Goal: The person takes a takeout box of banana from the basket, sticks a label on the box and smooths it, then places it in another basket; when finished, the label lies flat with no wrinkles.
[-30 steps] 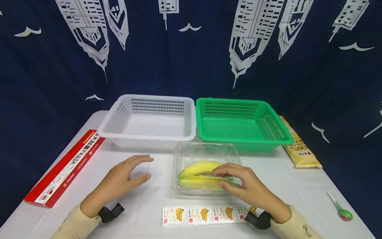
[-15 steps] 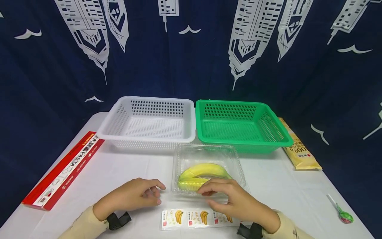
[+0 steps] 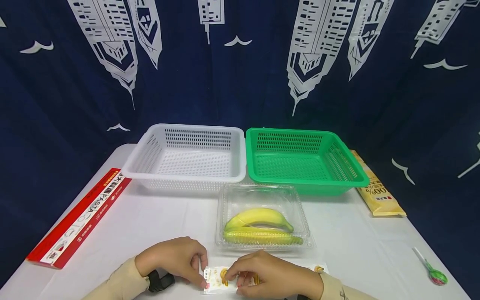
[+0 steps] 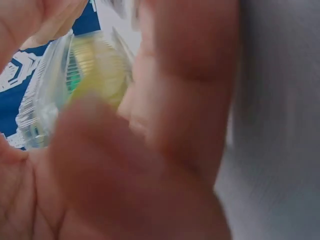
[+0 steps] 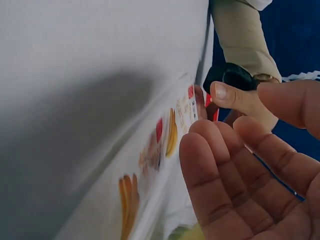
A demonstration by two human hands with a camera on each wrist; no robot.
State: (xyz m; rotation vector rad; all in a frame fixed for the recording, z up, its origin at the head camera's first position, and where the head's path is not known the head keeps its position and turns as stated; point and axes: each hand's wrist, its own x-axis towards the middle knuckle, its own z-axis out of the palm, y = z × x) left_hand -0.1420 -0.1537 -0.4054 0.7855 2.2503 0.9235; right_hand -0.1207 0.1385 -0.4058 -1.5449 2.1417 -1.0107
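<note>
A strip of banana-print stickers (image 3: 214, 273) lies on the white table in front of me. At its left end, my left hand (image 3: 175, 257) has its thumb and fingers bent loosely right at the edge. My right hand (image 3: 271, 275) hovers over the strip's middle, covering part of it, fingers relaxed and slightly bent. In the right wrist view the printed strip (image 5: 172, 132) runs below those fingers, and the left thumb (image 5: 232, 97) stands apart from its end. Behind the strip, a clear plastic clamshell box (image 3: 262, 196) holds bananas (image 3: 258, 216).
At the back stand a white basket (image 3: 183, 177) and a green basket (image 3: 307, 181) side by side. A red pasta box (image 3: 80, 216) lies at left. On the right are a yellow packet (image 3: 382, 196) and a green lollipop (image 3: 436, 276).
Both hands have come down toward me to the sticker strip. My right hand has left the clamshell box and shifted left; the left hand has moved right.
</note>
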